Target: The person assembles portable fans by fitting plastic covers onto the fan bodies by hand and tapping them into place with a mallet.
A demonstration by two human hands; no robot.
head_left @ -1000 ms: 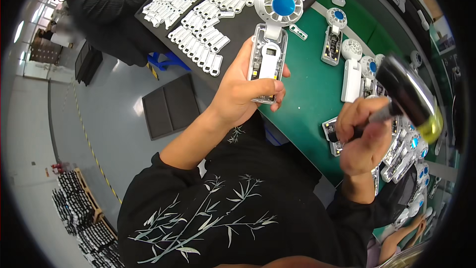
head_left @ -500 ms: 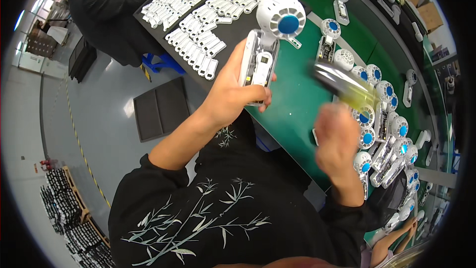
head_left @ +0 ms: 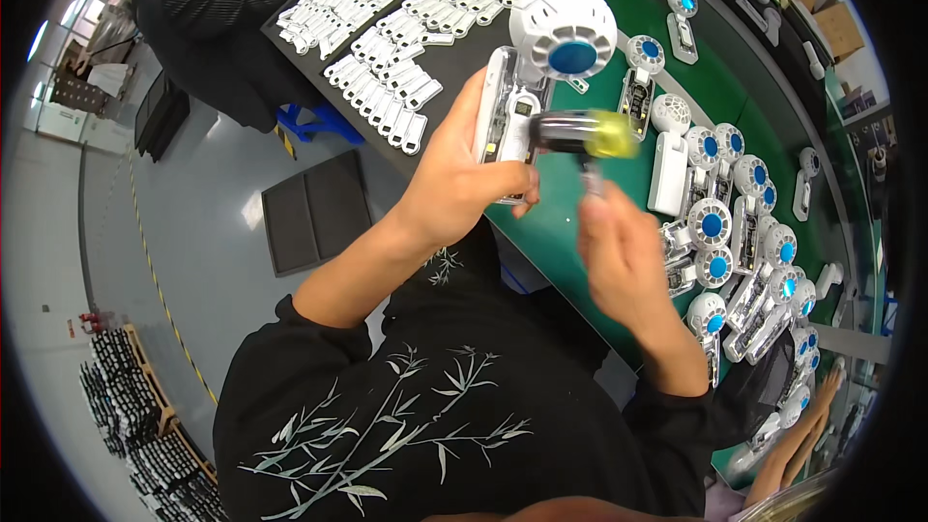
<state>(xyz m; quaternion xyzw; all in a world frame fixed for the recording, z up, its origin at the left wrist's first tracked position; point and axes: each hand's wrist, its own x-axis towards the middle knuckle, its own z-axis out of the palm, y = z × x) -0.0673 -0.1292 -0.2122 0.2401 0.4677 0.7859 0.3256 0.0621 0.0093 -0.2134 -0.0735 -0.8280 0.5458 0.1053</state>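
Observation:
My left hand is closed around the handle of a white handheld device, held up over the bench edge. Its round head has a slotted ring with a blue centre, and the handle's open side shows inner parts and a small display. Closed on a mallet, my right hand is just to the right of it. The mallet has a black and yellow head, slightly blurred. Its black face is at the right edge of the device's handle; whether they touch, I cannot tell.
Several similar devices crowd the green bench at right. Rows of small white panels lie on dark trays at the far side. A person in dark clothes is at far left; another person's arms reach in at lower right.
My right hand has swung the mallet leftward, from above the crowded devices up to the handle of the held device. My left hand and its device have shifted slightly right.

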